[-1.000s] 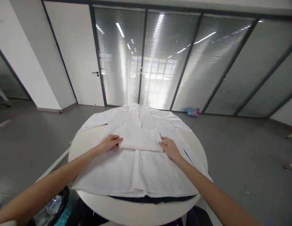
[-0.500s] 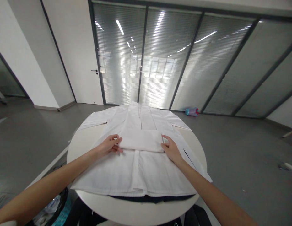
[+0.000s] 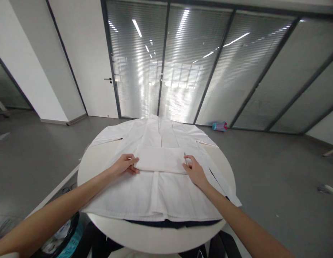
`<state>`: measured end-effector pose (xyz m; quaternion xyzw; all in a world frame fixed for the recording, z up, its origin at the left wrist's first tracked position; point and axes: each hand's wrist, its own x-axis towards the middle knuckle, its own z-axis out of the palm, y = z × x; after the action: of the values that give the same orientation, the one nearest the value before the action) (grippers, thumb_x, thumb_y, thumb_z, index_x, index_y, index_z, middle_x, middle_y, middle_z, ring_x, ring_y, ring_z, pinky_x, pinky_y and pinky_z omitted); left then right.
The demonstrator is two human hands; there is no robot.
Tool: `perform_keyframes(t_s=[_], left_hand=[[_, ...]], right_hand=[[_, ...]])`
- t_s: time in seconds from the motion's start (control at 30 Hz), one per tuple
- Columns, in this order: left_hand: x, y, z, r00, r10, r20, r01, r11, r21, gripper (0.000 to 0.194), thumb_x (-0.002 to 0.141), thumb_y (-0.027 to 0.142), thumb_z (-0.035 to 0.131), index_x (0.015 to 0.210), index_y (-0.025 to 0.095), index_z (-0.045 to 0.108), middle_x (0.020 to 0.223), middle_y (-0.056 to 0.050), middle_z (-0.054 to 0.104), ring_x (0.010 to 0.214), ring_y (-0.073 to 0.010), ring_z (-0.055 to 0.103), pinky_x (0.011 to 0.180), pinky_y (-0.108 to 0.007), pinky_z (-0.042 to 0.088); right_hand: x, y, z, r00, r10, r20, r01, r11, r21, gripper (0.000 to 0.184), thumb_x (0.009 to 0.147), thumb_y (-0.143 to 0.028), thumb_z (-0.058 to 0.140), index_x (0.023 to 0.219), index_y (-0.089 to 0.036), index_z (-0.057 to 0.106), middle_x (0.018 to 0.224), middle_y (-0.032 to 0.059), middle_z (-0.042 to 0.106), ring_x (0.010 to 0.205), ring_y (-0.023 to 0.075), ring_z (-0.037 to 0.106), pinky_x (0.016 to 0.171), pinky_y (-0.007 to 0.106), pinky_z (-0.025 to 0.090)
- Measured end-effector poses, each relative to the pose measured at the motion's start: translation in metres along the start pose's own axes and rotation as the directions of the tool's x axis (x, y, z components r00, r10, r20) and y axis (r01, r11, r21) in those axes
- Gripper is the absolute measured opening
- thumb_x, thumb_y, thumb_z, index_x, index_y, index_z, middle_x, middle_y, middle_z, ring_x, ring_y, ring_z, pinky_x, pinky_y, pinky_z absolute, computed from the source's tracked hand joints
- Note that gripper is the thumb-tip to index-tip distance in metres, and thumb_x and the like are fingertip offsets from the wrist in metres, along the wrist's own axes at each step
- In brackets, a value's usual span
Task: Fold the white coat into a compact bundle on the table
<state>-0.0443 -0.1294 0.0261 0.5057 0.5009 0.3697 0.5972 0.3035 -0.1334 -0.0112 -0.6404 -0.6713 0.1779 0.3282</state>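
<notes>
A white shirt point(image 3: 155, 193) lies spread over a round white table point(image 3: 155, 240). A folded band of its cloth point(image 3: 159, 160) runs across the middle. My left hand point(image 3: 125, 164) pinches the left end of that fold, fingers curled on the cloth. My right hand point(image 3: 194, 170) grips the right end the same way. A dark garment point(image 3: 172, 223) peeks out under the shirt's near hem.
A glass wall with blinds and a white door point(image 3: 86, 61) stand behind the table. A teal and red bottle point(image 3: 219, 126) lies on the grey floor at the back right. Dark bags point(image 3: 96, 240) and a plastic bag sit under the table's near side.
Both hands stay on the ends of the fold with only slight finger shifts. The view has tilted up a little.
</notes>
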Motion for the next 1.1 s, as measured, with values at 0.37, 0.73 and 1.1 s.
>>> perform_keyframes(t_s=[0.37,0.73,1.1], left_hand=[[0.032,0.024,-0.001,0.799,0.602,-0.018,-0.381,0.529,0.758,0.035,0.092,0.053,0.048,0.105,0.022,0.057,0.114,-0.009,0.065,0.104,-0.0254,0.066,0.084,-0.039,0.054],[0.063,0.006,0.051,0.792,0.452,0.410,-0.496,0.085,0.864,0.054,0.102,0.055,0.030,0.140,0.024,0.051,0.146,-0.013,0.052,0.137,-0.0290,0.046,0.114,-0.052,0.032],[0.056,-0.010,0.032,0.787,0.472,0.397,-0.484,0.073,0.872,0.064,0.099,0.061,0.035,0.150,0.023,0.040,0.153,-0.012,0.044,0.140,-0.0292,0.040,0.117,-0.050,0.026]], right_hand=[[0.014,-0.058,-0.011,0.937,-0.326,-0.128,0.271,0.907,-0.322,0.032,0.094,-0.030,0.045,0.118,-0.021,0.064,0.118,0.0110,0.062,0.114,0.0257,0.055,0.099,0.041,0.041],[0.036,-0.065,0.034,0.931,-0.301,0.206,0.364,0.770,-0.523,0.060,0.102,-0.056,0.027,0.147,-0.022,0.046,0.149,0.0114,0.048,0.135,0.0292,0.044,0.112,0.046,0.031],[0.023,-0.062,0.033,0.942,-0.294,0.162,0.335,0.774,-0.538,0.066,0.100,-0.060,0.025,0.149,-0.020,0.044,0.149,0.0125,0.048,0.136,0.0297,0.043,0.115,0.050,0.024]])
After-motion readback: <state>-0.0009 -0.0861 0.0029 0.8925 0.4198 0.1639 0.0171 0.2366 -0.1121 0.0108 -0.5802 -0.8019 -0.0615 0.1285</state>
